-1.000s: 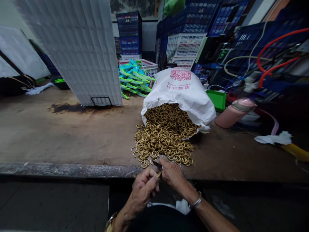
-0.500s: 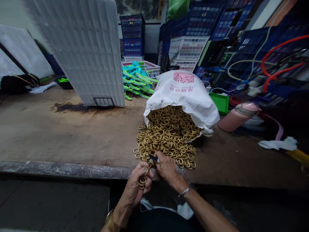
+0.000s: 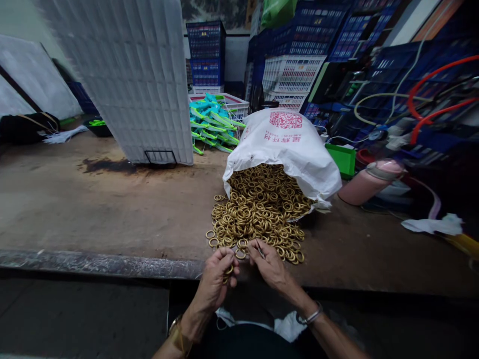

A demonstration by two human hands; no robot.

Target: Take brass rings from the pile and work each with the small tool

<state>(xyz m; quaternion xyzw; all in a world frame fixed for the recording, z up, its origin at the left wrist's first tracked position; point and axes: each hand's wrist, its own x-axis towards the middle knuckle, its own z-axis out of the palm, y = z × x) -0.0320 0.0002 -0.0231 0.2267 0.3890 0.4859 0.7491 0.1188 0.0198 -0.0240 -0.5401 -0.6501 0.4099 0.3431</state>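
Observation:
A few gold-coloured rings (image 3: 228,270) sit in my closed left hand (image 3: 213,279), low in front of the table edge. Its thumb and forefinger are pinched together. My right hand (image 3: 271,268) is closed on a small dark-bladed tool (image 3: 261,251), whose thin end shows by the fingertips; its grip is hidden. The fingers of this hand are at the near edge of a heap of gold-coloured rings (image 3: 247,222). The heap spills from the mouth of a white woven sack (image 3: 279,142) lying on its side.
The wooden table (image 3: 112,214) has a worn front edge. A tall pale ribbed panel (image 3: 145,89) stands at left. Behind are turquoise and green pieces (image 3: 213,122) and stacked crates (image 3: 294,72). A pink bottle (image 3: 370,182), a green tray (image 3: 342,159) and red hoses (image 3: 413,99) are at right.
The tool was stretched out toward the left over the rings; now it is turned up by my right fingertips. My left hand has turned, so its rings came into sight. The view has shifted slightly.

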